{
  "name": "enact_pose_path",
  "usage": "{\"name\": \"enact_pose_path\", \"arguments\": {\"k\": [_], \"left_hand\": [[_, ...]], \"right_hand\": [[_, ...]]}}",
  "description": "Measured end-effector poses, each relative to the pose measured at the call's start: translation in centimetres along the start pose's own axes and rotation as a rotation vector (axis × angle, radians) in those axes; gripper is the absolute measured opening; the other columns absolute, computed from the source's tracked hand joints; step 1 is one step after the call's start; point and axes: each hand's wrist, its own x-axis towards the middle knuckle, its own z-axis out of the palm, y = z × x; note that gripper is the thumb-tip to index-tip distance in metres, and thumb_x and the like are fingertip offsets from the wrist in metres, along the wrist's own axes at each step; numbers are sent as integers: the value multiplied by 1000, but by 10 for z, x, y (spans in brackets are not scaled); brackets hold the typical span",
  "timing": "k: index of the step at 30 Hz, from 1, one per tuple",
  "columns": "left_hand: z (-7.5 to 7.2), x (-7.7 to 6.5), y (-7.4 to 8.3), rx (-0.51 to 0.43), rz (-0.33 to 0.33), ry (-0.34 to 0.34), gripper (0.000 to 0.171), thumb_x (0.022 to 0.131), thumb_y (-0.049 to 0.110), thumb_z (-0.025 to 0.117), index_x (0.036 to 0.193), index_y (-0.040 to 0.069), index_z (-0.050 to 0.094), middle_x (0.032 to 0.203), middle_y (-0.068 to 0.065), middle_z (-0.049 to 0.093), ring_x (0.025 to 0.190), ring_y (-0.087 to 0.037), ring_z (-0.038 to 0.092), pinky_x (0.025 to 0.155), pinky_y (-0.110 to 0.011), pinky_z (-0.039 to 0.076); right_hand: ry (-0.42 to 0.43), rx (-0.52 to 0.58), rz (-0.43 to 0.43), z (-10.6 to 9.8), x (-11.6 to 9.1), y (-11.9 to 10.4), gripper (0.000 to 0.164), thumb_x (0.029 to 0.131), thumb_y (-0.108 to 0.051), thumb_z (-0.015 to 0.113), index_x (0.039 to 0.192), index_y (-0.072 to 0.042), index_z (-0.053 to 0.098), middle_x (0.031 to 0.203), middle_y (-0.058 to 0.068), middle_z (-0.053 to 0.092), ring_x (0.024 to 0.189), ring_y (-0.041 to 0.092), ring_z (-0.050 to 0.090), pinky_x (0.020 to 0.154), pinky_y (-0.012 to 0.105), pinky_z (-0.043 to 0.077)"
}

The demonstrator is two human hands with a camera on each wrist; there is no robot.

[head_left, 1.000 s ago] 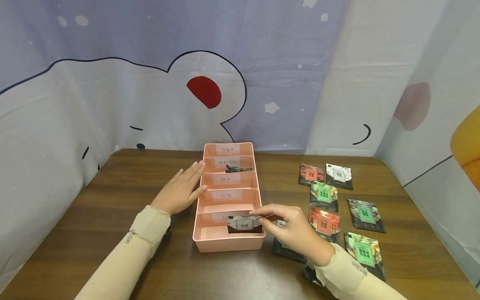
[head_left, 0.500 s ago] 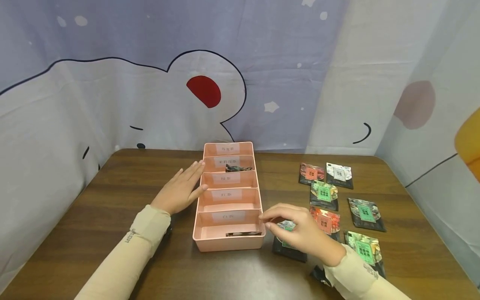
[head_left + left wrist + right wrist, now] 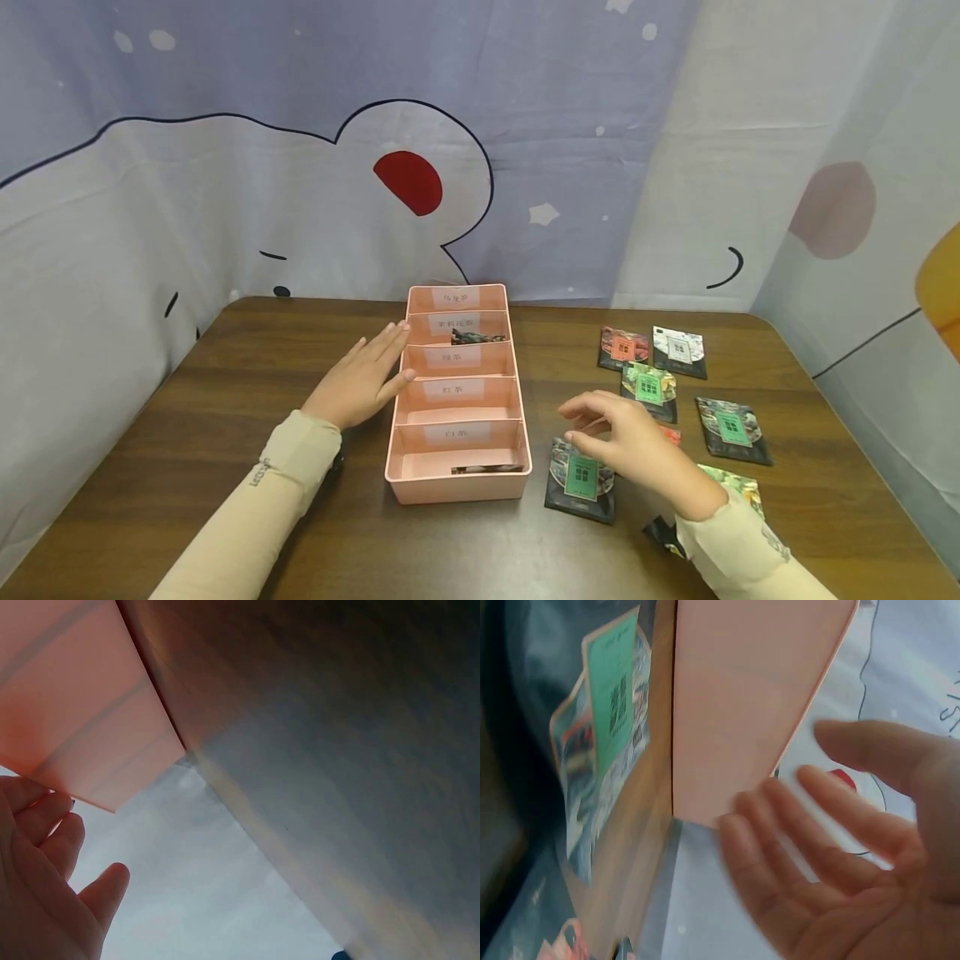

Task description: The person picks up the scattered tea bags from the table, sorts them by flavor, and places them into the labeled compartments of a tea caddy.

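Note:
A pink divided box [image 3: 457, 492] stands on the table, with paper labels on its compartment walls. One dark tea sachet [image 3: 487, 469] is in the front compartment, and another sachet [image 3: 477, 337] is in the second compartment from the back. My left hand [image 3: 356, 385] touches the box's left side with its fingers extended. To the right of the box, my right hand [image 3: 637, 446] hovers with loosely bent fingers and holds nothing. Nearest to it lies a dark sachet with a green label [image 3: 579, 483]. The right hand and forearm partly cover other sachets.
Several more sachets lie on the right of the wooden table [image 3: 225, 400], among them a white-topped one [image 3: 678, 352], a red one [image 3: 624, 347] and a green-labelled one [image 3: 733, 429]. A patterned curtain [image 3: 555, 150] hangs behind the table.
My right hand let go of the sachet, which dropped low into the front compartment. That hand then moved right, away from the box. The left hand stayed in place.

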Motion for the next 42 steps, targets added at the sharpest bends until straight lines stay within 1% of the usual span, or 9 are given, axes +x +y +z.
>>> {"name": "enact_pose_path", "arguments": {"k": [4, 7, 11, 15, 20, 28, 33, 36, 42], "left_hand": [[0, 0, 0, -3, 0, 4, 73, 107, 50, 40, 162, 5, 21, 168, -9, 20, 155, -28, 16, 125, -53, 14], [0, 0, 0, -2, 2, 4, 73, 107, 50, 41, 162, 5, 21, 168, -9, 20, 155, -28, 16, 125, -53, 14], [0, 0, 0, -3, 0, 1, 73, 107, 49, 41, 162, 5, 21, 168, -9, 20, 155, -28, 16, 125, -53, 14], [0, 0, 0, -6, 1, 2, 73, 107, 48, 41, 162, 4, 21, 168, -9, 20, 155, -28, 16, 125, -54, 15], [1, 0, 1, -3, 5, 9, 73, 107, 48, 41, 162, 4, 20, 168, -10, 20, 155, -29, 17, 124, -55, 17], [1, 0, -1, -2, 7, 7, 73, 107, 49, 40, 162, 4, 20, 168, -9, 20, 155, -28, 16, 124, -54, 16], [1, 0, -1, -4, 2, -2, 73, 107, 49, 40, 162, 4, 20, 168, -9, 19, 155, -28, 16, 125, -53, 15], [0, 0, -1, -7, 0, -7, 73, 107, 49, 40, 162, 5, 20, 168, -9, 18, 155, -28, 15, 125, -53, 15], [0, 1, 0, -7, -3, -9, 73, 107, 50, 39, 162, 5, 19, 169, -9, 18, 155, -28, 15, 125, -53, 14]], "right_hand": [[-98, -115, 56, -4, -2, 2, 33, 86, -10, 80, 116, 1, 69, 109, 14, 70, 94, 29, 68, 81, 42, 60], [-157, -180, 71, -3, -4, 3, 41, 83, -13, 83, 119, 2, 68, 112, 14, 70, 96, 31, 68, 83, 45, 59], [-219, -257, 98, -1, -7, 5, 53, 78, -19, 88, 121, 3, 68, 114, 13, 69, 103, 33, 66, 90, 50, 56], [-262, -337, 135, 1, -10, 4, 62, 71, -26, 92, 122, 1, 68, 115, 14, 68, 107, 36, 63, 94, 53, 53], [-288, -392, 178, 3, -13, 4, 65, 66, -28, 94, 121, -2, 70, 111, 12, 67, 99, 34, 59, 88, 50, 52], [-275, -367, 222, 4, -14, 5, 66, 63, -25, 95, 120, -2, 71, 107, 10, 64, 98, 32, 56, 85, 50, 52], [-248, -300, 227, 4, -13, 8, 62, 64, -22, 96, 116, -3, 68, 104, 9, 60, 93, 25, 60, 84, 47, 55], [-232, -262, 233, 5, -12, 11, 60, 65, -20, 95, 115, -5, 67, 106, 9, 59, 94, 24, 62, 84, 47, 56], [-187, -211, 180, 3, -12, 18, 59, 67, -17, 94, 117, -6, 65, 109, 10, 64, 99, 29, 63, 86, 51, 55]]}}
